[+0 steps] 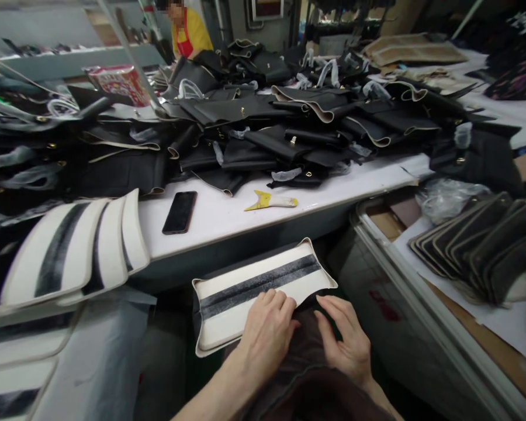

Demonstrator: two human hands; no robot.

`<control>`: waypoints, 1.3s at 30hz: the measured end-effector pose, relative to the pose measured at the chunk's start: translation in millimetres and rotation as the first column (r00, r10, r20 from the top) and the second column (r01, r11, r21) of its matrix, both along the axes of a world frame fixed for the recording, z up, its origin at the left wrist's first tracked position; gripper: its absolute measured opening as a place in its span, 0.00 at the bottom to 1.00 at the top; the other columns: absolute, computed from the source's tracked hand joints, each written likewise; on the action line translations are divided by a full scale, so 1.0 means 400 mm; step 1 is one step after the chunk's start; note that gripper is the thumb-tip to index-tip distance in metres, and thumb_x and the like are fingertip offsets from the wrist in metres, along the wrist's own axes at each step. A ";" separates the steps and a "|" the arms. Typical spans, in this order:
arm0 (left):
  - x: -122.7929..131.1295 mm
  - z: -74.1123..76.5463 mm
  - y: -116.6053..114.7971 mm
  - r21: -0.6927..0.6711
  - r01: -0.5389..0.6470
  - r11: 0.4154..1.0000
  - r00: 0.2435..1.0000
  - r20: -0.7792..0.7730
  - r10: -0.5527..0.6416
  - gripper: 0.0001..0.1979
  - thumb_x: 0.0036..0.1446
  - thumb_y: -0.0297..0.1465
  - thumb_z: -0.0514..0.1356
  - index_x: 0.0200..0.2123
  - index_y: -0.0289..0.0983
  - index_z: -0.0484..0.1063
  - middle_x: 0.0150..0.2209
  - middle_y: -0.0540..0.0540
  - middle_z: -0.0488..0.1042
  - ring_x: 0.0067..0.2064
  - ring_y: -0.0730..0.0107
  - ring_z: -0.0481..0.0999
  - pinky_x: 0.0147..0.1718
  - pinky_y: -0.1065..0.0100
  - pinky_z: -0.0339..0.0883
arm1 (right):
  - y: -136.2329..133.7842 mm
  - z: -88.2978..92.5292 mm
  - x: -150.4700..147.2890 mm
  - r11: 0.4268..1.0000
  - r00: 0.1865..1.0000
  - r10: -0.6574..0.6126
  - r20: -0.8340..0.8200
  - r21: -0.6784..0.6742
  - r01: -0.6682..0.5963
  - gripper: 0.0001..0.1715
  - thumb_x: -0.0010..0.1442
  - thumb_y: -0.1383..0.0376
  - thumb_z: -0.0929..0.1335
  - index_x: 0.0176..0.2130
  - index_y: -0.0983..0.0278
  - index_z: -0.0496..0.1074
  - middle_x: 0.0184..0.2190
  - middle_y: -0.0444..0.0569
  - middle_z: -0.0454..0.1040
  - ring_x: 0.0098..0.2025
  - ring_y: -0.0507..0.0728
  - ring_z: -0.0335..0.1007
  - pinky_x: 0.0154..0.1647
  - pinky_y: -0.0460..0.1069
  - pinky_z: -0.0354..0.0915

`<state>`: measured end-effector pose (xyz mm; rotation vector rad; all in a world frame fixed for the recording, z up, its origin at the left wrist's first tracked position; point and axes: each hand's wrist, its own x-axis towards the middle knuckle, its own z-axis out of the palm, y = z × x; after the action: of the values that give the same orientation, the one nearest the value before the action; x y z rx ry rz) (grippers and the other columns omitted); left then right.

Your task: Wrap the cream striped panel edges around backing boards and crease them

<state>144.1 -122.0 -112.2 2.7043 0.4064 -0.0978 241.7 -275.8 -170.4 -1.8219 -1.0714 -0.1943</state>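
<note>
A black bag piece lies at my lap, its white bottom facing up with a dark stripe along the middle and pale raw edges at the corners. Over its near edge my left hand is closed, fingers curled on the white face and the thumb toward the dark side. Close to the near right corner is my right hand, thumb and forefinger apart, with nothing visible between them. Its fingertips are near the black edge; I cannot tell whether they touch it. Dark cloth shows between my wrists.
Ahead, a white table bears a phone, a yellow-and-white tool and heaped black bags. White striped panels are stacked at left. Dark panels stand in the metal-edged bin at right. A person is behind.
</note>
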 end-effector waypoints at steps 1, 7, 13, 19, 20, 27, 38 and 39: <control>0.002 -0.007 -0.002 -0.010 -0.009 1.000 1.000 -0.006 0.009 0.06 0.59 0.29 0.63 0.39 0.39 0.68 0.39 0.48 0.72 0.41 0.59 0.68 0.41 0.58 0.63 | -0.010 -0.005 -0.001 1.000 1.000 -0.013 -0.010 -0.005 0.013 0.23 0.61 0.79 0.66 0.55 0.66 0.69 0.47 0.54 0.71 0.50 0.59 0.68 0.51 0.55 0.67; 0.009 -0.022 -0.002 -0.064 -0.074 0.995 0.997 0.010 0.075 0.05 0.64 0.29 0.56 0.35 0.39 0.69 0.37 0.48 0.73 0.40 0.62 0.69 0.40 0.60 0.62 | -0.023 -0.027 -0.015 1.000 1.000 -0.002 -0.026 -0.002 0.002 0.25 0.61 0.80 0.65 0.55 0.65 0.69 0.51 0.55 0.71 0.55 0.61 0.67 0.55 0.58 0.67; 0.029 -0.018 -0.010 -0.048 -0.165 0.985 0.985 0.034 0.167 0.09 0.64 0.30 0.54 0.30 0.39 0.68 0.32 0.48 0.73 0.37 0.61 0.70 0.37 0.60 0.60 | -0.010 -0.061 -0.022 0.999 0.995 0.035 0.094 -0.042 -0.032 0.27 0.61 0.79 0.64 0.58 0.66 0.68 0.54 0.57 0.70 0.59 0.64 0.63 0.58 0.61 0.66; 0.040 -0.029 -0.011 -0.088 -0.262 0.961 0.962 0.049 0.267 0.03 0.60 0.29 0.57 0.33 0.39 0.64 0.31 0.47 0.72 0.36 0.61 0.72 0.35 0.61 0.62 | 0.003 -0.076 -0.037 0.973 0.955 0.012 0.297 -0.222 0.057 0.26 0.62 0.73 0.65 0.60 0.66 0.67 0.55 0.57 0.71 0.61 0.64 0.63 0.62 0.62 0.61; 0.041 -0.030 -0.011 -0.097 -0.279 0.955 0.957 0.048 0.285 0.03 0.60 0.29 0.57 0.35 0.39 0.63 0.32 0.47 0.72 0.35 0.60 0.72 0.34 0.61 0.62 | 0.005 -0.077 -0.040 0.969 0.948 0.012 0.319 -0.237 0.067 0.27 0.63 0.73 0.65 0.60 0.67 0.66 0.55 0.57 0.71 0.61 0.64 0.62 0.62 0.62 0.60; -0.007 -0.019 -0.013 -0.052 -0.216 0.975 0.971 0.089 0.220 0.02 0.62 0.26 0.55 0.37 0.39 0.66 0.37 0.47 0.71 0.39 0.62 0.71 0.37 0.62 0.64 | 0.023 -0.076 -0.057 0.973 0.925 0.025 0.379 -0.223 0.065 0.28 0.62 0.72 0.66 0.60 0.74 0.64 0.54 0.60 0.71 0.61 0.65 0.62 0.61 0.61 0.60; -0.125 -0.007 0.015 -0.005 -0.331 0.943 0.939 0.097 0.330 0.08 0.65 0.31 0.55 0.32 0.40 0.69 0.33 0.48 0.71 0.38 0.61 0.67 0.38 0.58 0.56 | 0.073 -0.084 -0.128 0.981 0.914 0.056 0.403 -0.190 0.024 0.29 0.64 0.68 0.66 0.62 0.72 0.63 0.51 0.61 0.73 0.57 0.66 0.66 0.57 0.62 0.66; -0.130 -0.006 0.017 0.001 -0.340 0.940 0.935 0.102 0.339 0.08 0.65 0.32 0.55 0.32 0.40 0.69 0.33 0.48 0.71 0.38 0.61 0.67 0.38 0.58 0.55 | 0.078 -0.083 -0.132 0.982 0.911 0.060 0.408 -0.187 0.019 0.29 0.63 0.68 0.66 0.62 0.72 0.63 0.51 0.60 0.73 0.56 0.66 0.67 0.57 0.61 0.67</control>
<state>91.9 -115.4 -114.5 2.5986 0.8385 0.1408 188.7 -244.6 -203.8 -1.9880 -1.4432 -0.4996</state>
